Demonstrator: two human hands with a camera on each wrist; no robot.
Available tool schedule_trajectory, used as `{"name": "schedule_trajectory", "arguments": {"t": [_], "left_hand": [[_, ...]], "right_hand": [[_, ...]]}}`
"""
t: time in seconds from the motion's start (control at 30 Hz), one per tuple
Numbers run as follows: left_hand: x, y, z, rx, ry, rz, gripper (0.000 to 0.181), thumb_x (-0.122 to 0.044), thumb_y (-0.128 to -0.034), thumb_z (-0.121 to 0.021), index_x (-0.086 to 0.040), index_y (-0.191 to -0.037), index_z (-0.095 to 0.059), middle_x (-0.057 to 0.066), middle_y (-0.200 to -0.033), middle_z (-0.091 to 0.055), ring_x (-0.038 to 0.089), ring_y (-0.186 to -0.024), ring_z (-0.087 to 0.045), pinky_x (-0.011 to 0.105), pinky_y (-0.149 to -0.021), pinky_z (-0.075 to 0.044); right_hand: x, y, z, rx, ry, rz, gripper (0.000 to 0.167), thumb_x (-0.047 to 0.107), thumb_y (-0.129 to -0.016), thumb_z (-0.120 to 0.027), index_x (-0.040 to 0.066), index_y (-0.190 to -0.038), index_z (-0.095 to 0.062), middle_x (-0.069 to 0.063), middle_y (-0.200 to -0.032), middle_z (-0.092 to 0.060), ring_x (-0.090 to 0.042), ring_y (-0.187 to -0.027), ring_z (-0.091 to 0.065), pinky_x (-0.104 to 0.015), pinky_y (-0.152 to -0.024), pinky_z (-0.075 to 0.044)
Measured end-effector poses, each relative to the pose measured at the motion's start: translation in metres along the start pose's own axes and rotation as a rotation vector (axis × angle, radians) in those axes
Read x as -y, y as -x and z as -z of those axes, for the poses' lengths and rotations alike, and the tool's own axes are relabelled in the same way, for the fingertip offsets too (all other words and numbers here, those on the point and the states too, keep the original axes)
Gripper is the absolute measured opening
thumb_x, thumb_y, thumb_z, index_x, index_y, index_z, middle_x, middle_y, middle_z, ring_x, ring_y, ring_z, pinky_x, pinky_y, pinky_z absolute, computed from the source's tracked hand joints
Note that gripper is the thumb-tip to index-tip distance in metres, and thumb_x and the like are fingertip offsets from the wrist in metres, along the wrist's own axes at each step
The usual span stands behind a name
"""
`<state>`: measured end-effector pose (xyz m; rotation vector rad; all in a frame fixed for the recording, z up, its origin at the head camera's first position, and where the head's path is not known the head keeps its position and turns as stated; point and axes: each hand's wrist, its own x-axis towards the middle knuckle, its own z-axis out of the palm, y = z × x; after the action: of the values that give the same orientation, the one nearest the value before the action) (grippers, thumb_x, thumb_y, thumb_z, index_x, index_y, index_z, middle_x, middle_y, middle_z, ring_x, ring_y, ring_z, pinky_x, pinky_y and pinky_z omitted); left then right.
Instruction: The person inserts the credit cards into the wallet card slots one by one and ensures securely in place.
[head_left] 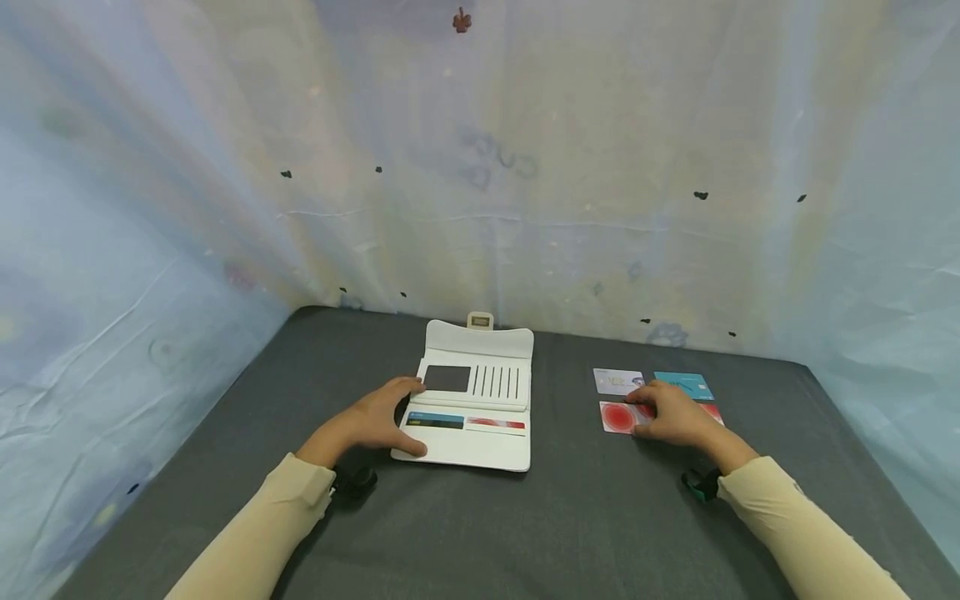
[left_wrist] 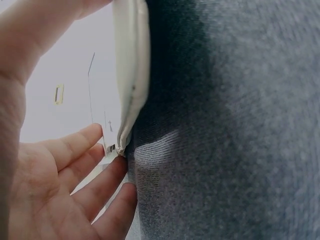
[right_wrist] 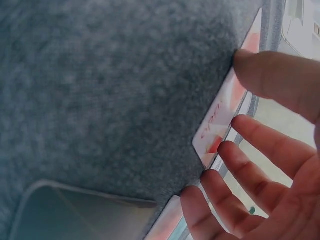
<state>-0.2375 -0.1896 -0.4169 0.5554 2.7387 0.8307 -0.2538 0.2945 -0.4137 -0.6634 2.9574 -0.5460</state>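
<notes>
An unfolded white wallet [head_left: 463,450] lies flat on the dark cloth; its lower slots hold a blue-and-black card [head_left: 435,420] and a red-and-white one [head_left: 495,425]. My left hand [head_left: 378,417] rests at its left side, thumb on the near corner, fingers spread along the edge [left_wrist: 134,65]. On the right, my right hand [head_left: 675,414] pinches a red card with a round pattern [head_left: 618,417] between thumb and fingers by its long edges; the right wrist view shows this card [right_wrist: 220,112] too. The palm partly covers another red card [head_left: 711,411].
Behind the right hand lie a silver card [head_left: 615,382] and a teal card [head_left: 690,384]. The wallet's clasp tab [head_left: 480,320] points towards a pale patterned curtain [head_left: 525,167] behind the table. In the right wrist view, a dark glossy rounded object [right_wrist: 75,215] shows at the lower left.
</notes>
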Motion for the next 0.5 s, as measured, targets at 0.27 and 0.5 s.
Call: {"name": "schedule_trajectory", "arguments": {"t": [0.27,0.5], "left_hand": [[-0.0029,-0.0005,0.0028,0.011,-0.015,0.01,0.101,-0.048,-0.0622,-0.087,-0.009,-0.144,-0.042,0.015,-0.153,-0.034,0.037,-0.14,-0.034,0.057,-0.107,-0.034],[-0.0063,0.0,0.0044,0.02,-0.012,0.032,0.1,-0.047,-0.0617,-0.087,-0.01,-0.143,-0.043,0.015,-0.153,-0.034,0.037,-0.139,-0.035,0.058,-0.107,-0.034]], "right_hand": [[0.0023,-0.0002,0.0022,0.012,0.004,0.0,0.042,0.023,-0.074,-0.08,0.005,-0.11,-0.07,-0.011,-0.102,-0.062,-0.02,-0.087,-0.053,-0.039,-0.077,-0.047],[0.0019,-0.0008,0.0019,0.013,-0.003,0.0,0.04,0.023,-0.073,-0.08,0.006,-0.107,-0.07,-0.009,-0.099,-0.061,-0.018,-0.083,-0.051,-0.035,-0.073,-0.045]]}}
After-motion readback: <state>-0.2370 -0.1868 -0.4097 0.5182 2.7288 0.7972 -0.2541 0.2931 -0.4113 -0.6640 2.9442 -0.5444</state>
